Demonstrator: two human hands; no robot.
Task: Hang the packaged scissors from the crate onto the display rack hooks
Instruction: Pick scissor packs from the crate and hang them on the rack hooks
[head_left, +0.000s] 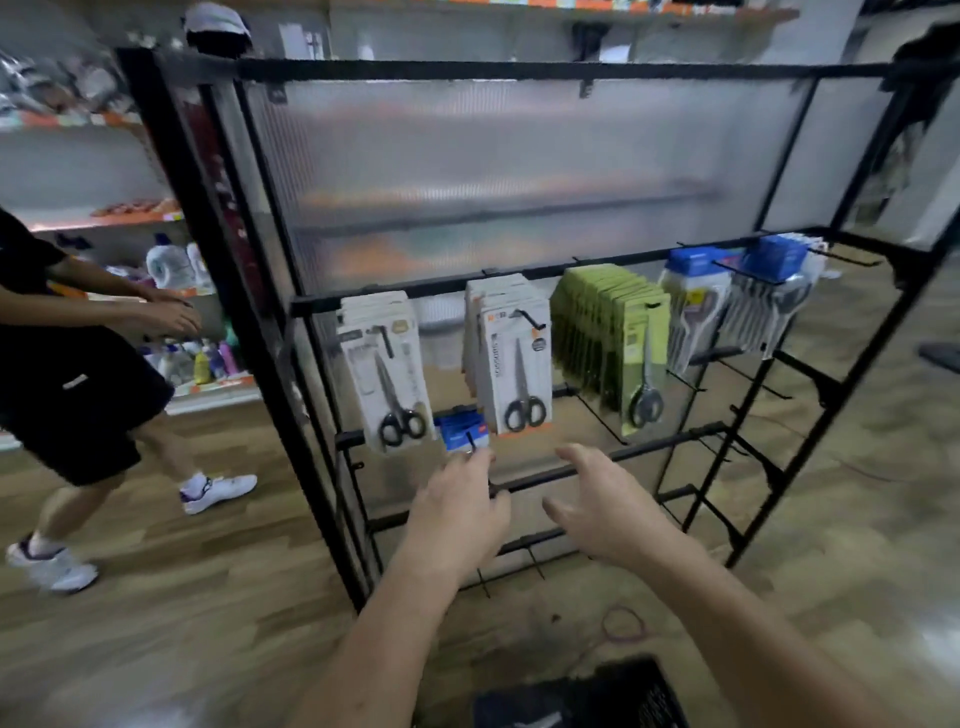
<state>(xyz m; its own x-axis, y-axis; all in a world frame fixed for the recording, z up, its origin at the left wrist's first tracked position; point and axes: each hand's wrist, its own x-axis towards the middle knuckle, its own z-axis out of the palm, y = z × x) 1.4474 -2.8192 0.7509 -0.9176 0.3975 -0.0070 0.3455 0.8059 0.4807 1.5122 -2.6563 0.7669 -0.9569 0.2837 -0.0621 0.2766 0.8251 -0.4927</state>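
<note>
L hand at blue pack, R hand spread

Two bare hands: left hand, right hand — forearms bare down to frame edge.

Black display rack – white-carded scissors packs and green-carded ones hang in rows on upper hooks, a blue-carded pack on a lower hook – dark crate on the floor below.
</note>
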